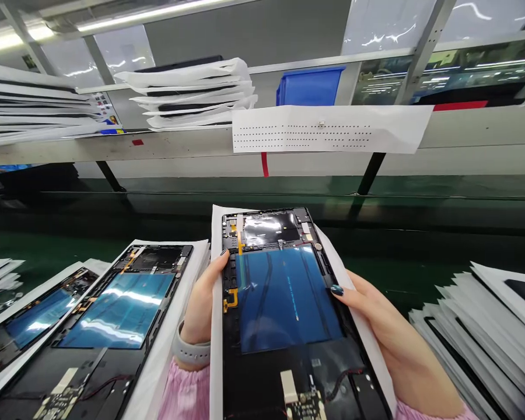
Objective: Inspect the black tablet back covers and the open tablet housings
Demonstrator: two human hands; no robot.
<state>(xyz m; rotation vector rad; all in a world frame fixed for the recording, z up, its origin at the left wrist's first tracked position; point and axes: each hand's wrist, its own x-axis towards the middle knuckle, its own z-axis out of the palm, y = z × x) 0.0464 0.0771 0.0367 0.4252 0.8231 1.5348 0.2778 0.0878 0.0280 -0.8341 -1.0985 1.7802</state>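
Observation:
Both my hands hold an opened black tablet housing (284, 303) with a blue-filmed battery panel, a yellow flex cable and a small circuit board. It rests on a white protective sheet (216, 350). My left hand (200, 303) grips the sheet and the housing's left edge, with a grey watch band (191, 351) on that wrist. My right hand (389, 332) holds the right edge. Two similar open tablets lie to the left on white sheets, the nearer one (114, 309) close to my left hand and the farther (39, 309) partly out of frame.
A stack of white-sheeted dark panels (468, 332) lies at the right on a green bench surface (61, 256). Above, a shelf (114, 149) carries white-wrapped stacks (192, 96), a blue plastic bin (310, 87) and a hanging perforated white sheet (328, 131).

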